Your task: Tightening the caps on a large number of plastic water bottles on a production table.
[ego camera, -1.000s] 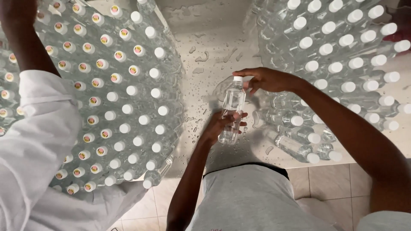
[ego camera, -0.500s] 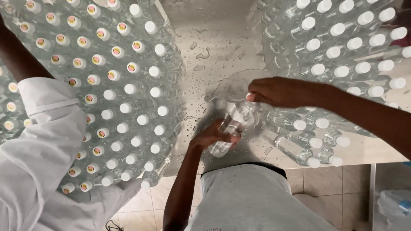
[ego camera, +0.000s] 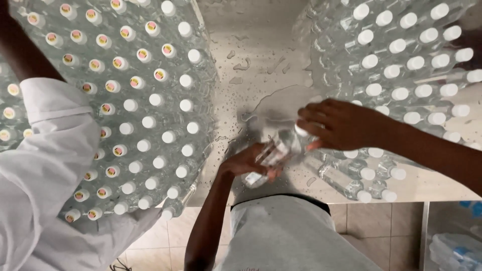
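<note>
Both hands grip one clear bottle [ego camera: 273, 155] over the wet counter [ego camera: 261, 65]: left hand [ego camera: 248, 163] wraps its body, right hand [ego camera: 341, 123] covers its cap.

massed capped bottles [ego camera: 150, 120] and [ego camera: 411, 60] on a wet steel table [ego camera: 256, 65], white-sleeved co-worker [ego camera: 45, 165] alongside

Clear plastic bottle [ego camera: 275, 153] held tilted between two hands

The small see-through bottle lies slanted, its white cap up under the fingers of the right hand [ego camera: 341, 124], its base down in the curled left hand [ego camera: 249, 161]. A pale label wraps its middle, blurred. It hangs just above the wet steel worktop [ego camera: 251, 65], both hands touching it, one at each end.
</note>
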